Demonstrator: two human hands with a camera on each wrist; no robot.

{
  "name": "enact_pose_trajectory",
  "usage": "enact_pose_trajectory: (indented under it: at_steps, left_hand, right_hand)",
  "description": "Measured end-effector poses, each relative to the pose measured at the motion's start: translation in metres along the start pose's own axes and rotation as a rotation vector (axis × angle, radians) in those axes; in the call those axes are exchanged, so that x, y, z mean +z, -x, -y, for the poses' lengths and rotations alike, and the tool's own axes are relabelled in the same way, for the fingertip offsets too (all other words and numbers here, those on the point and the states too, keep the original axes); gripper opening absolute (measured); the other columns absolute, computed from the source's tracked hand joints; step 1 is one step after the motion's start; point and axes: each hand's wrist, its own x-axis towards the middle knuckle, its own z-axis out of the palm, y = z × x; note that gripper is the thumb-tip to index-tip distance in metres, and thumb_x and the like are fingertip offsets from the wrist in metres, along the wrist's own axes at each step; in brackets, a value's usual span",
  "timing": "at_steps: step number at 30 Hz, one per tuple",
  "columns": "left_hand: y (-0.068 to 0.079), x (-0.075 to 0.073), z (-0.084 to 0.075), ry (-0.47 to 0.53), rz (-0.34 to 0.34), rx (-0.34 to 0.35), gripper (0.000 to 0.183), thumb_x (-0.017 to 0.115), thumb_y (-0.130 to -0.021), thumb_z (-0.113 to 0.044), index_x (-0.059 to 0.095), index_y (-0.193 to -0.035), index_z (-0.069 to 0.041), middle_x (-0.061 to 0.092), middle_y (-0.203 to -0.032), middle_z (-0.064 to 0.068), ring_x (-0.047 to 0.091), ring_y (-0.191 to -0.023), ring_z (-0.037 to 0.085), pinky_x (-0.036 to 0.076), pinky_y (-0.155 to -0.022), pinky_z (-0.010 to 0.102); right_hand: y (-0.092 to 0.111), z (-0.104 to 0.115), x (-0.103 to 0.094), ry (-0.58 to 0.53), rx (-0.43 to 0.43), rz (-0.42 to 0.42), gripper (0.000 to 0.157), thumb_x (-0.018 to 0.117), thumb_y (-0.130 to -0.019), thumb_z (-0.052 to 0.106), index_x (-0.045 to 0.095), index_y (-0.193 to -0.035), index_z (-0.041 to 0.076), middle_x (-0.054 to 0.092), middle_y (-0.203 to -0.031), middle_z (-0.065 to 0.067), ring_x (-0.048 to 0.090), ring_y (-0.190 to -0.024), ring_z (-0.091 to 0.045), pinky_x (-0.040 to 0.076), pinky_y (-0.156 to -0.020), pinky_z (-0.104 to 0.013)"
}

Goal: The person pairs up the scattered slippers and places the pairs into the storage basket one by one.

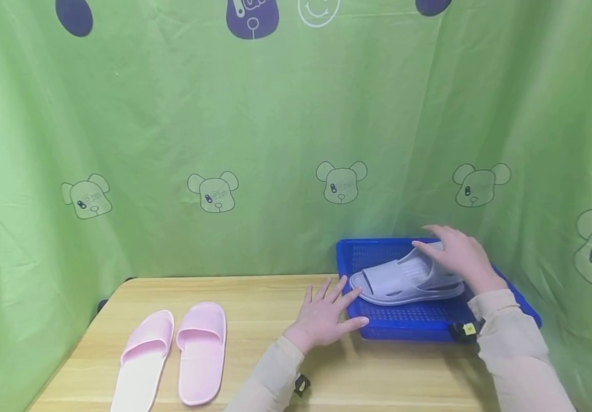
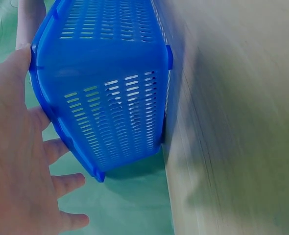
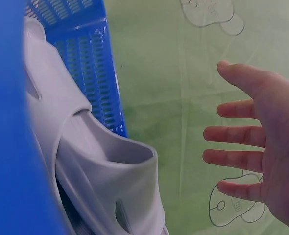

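Grey slippers (image 1: 404, 283), with open toes and broad straps, lie in a blue plastic basket (image 1: 399, 331) on the right side of the table. My left hand (image 1: 324, 317) is at the basket's left rim with its fingers spread; in the left wrist view the thumb of that hand (image 2: 12, 147) is right at the rim. Above the heel end of the slippers is my right hand (image 1: 458, 254). The right wrist view shows this right hand (image 3: 276, 147) with straight, parted fingers and a gap between them and the grey slippers (image 3: 120, 181).
Two pink slippers, one with a pale insole (image 1: 138, 380) and one pink throughout (image 1: 202, 366), lie side by side at the left of the wooden table (image 1: 265, 303). A green curtain (image 1: 275, 114) with bear prints hangs behind and on both sides.
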Motion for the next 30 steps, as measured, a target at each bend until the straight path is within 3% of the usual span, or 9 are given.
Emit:
enact_pose_trajectory:
  at_steps: [15, 22, 30]
  left_hand:
    - [0.007, 0.003, -0.001, 0.025, -0.036, -0.031, 0.072, 0.022, -0.092, -0.077, 0.013, -0.154, -0.042, 0.016, -0.164, -0.002, 0.014, -0.152, 0.030, 0.015, -0.119, 0.063]
    - [0.018, 0.002, 0.013, 0.010, -0.072, -0.041, 0.071, 0.022, -0.093, -0.074, 0.019, -0.154, -0.039, 0.019, -0.163, -0.003, 0.017, -0.151, 0.030, 0.018, -0.117, 0.064]
    - [0.037, -0.006, 0.028, 0.016, -0.118, -0.053, 0.068, 0.029, -0.095, -0.071, 0.032, -0.152, -0.033, 0.036, -0.157, 0.004, 0.031, -0.146, 0.033, 0.026, -0.114, 0.065]
  right_hand:
    - [0.021, 0.022, 0.010, -0.065, -0.047, -0.122, 0.060, 0.053, -0.097, 0.050, 0.054, -0.134, 0.002, 0.054, -0.133, -0.032, 0.048, -0.121, -0.056, 0.036, -0.101, -0.069]
    - [0.030, 0.029, 0.016, -0.085, -0.062, -0.161, 0.057, 0.054, -0.097, 0.046, 0.055, -0.132, 0.002, 0.060, -0.127, -0.028, 0.056, -0.113, -0.051, 0.041, -0.096, -0.067]
    - [0.036, 0.041, 0.029, -0.119, -0.117, -0.209, 0.050, 0.059, -0.096, 0.040, 0.059, -0.129, 0.002, 0.064, -0.124, -0.025, 0.059, -0.112, -0.047, 0.045, -0.096, -0.063]
